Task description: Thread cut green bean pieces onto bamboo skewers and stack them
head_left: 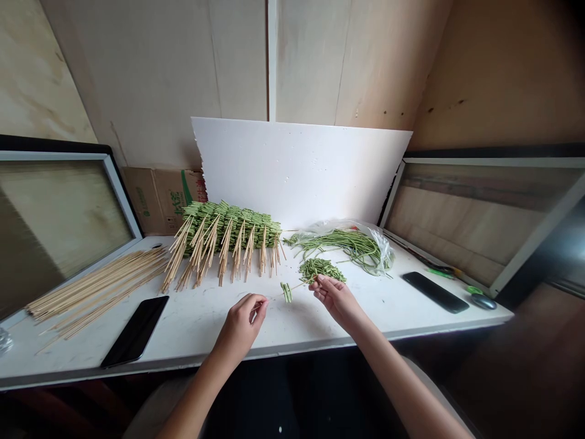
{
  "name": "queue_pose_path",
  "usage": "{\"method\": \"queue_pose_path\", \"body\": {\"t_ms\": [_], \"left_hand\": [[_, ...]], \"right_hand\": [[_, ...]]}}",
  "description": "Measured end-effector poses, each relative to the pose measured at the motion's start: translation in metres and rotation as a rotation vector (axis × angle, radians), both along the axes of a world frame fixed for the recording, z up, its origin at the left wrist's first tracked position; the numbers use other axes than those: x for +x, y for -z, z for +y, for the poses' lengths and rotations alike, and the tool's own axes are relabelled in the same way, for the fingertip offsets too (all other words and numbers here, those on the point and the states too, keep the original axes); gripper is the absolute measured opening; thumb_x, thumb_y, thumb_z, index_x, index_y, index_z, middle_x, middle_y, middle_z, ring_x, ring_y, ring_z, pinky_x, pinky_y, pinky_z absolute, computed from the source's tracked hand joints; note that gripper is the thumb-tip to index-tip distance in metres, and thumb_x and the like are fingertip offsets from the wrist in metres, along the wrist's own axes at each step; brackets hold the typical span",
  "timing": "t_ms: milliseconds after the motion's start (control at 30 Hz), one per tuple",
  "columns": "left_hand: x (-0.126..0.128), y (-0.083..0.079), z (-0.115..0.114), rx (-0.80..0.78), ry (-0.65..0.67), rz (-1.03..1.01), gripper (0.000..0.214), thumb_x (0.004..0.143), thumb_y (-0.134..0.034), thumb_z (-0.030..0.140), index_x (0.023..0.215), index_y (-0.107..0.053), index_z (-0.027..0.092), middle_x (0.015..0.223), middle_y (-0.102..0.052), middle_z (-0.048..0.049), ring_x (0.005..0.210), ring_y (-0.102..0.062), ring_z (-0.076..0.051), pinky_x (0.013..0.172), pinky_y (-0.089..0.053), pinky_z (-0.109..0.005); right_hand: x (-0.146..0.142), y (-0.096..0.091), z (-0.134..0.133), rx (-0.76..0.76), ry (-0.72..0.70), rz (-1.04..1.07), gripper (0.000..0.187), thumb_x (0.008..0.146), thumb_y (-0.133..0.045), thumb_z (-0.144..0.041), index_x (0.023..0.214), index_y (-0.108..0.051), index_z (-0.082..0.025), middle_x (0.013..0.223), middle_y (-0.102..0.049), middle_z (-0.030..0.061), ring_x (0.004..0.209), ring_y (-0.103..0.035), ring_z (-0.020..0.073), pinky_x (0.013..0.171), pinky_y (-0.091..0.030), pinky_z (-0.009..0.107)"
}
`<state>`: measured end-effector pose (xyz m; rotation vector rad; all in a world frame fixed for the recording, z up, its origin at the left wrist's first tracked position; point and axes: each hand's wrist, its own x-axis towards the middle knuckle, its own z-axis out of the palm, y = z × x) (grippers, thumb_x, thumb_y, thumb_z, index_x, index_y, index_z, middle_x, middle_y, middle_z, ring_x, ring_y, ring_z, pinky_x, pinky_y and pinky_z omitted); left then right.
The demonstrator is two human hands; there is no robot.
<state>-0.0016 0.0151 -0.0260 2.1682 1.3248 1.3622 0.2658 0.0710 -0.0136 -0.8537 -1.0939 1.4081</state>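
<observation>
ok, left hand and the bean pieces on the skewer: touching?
Apart. The head view shows a strip of white table between the left hand and the bean pieces.

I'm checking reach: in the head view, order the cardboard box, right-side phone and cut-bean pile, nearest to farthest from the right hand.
1. Cut-bean pile, just beyond the right hand.
2. Right-side phone, to the hand's right.
3. Cardboard box, back left.
</observation>
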Motion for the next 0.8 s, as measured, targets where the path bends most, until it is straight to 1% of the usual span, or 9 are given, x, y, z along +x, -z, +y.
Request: {"method": "queue_pose_path", "body": {"t_ms": [233,400,467,667,800], "left_hand": [[-0.0002,0.0019,0.0009,-0.018,0.004,-0.005,0.017,0.101,-0.05,0.03,0.097,-0.064,0.02,0.09,-0.07,-0.0067,0.083,-0.07,-0.019,0.074,-0.058,-0.028],[-0.0001,0.003,0.001,-0.029,0.008,-0.013,0.016,0.1,-0.051,0.028,0.097,-0.064,0.02,0.09,-0.07,-0.0063,0.083,-0.069,-0.018,0.073,-0.057,-0.027],[0.0001,0.0031,0.0009,-0.028,0.011,-0.014,0.016,0.1,-0.051,0.028,0.097,-0.064,0.02,0.091,-0.07,-0.0062,0.083,-0.069,-0.018,0.073,-0.057,-0.027],[-0.0003,0.0019,-0.0001,-0.036,0.024,-0.007,0.016,0.101,-0.051,0.029,0.097,-0.064,0.02,0.091,-0.068,-0.0057,0.082,-0.067,-0.017,0.073,-0.055,-0.027],[-0.0026,0.0009,0.0006,-0.04,0.026,0.006,0.016,0.101,-0.051,0.028,0.097,-0.064,0.02,0.091,-0.068,-0.0053,0.083,-0.066,-0.017,0.074,-0.054,-0.027]], "right_hand": [[-0.0017,-0.001,-0.0019,-0.02,-0.026,0.066,0.031,0.078,-0.08,-0.052,0.089,-0.078,-0.023,0.087,-0.076,0.0061,0.087,-0.07,0.0213,0.087,-0.056,0.035],[-0.0019,-0.0017,-0.0034,0.009,-0.089,0.084,0.033,0.082,-0.078,-0.051,0.09,-0.079,-0.02,0.101,-0.078,0.009,0.109,-0.07,0.0255,0.101,-0.052,0.037],[-0.0015,-0.001,-0.0032,0.011,-0.096,0.098,0.031,0.084,-0.077,-0.049,0.091,-0.079,-0.019,0.101,-0.078,0.0087,0.112,-0.069,0.0252,0.104,-0.051,0.036],[-0.0001,0.0014,-0.0009,-0.009,-0.094,0.104,0.03,0.083,-0.078,-0.047,0.09,-0.079,-0.018,0.101,-0.079,0.0088,0.105,-0.072,0.0221,0.093,-0.055,0.029],[0.0014,0.0008,-0.0002,-0.034,-0.031,0.085,0.032,0.078,-0.082,-0.048,0.088,-0.078,-0.018,0.091,-0.079,0.0083,0.098,-0.074,0.0224,0.085,-0.057,0.029]]}}
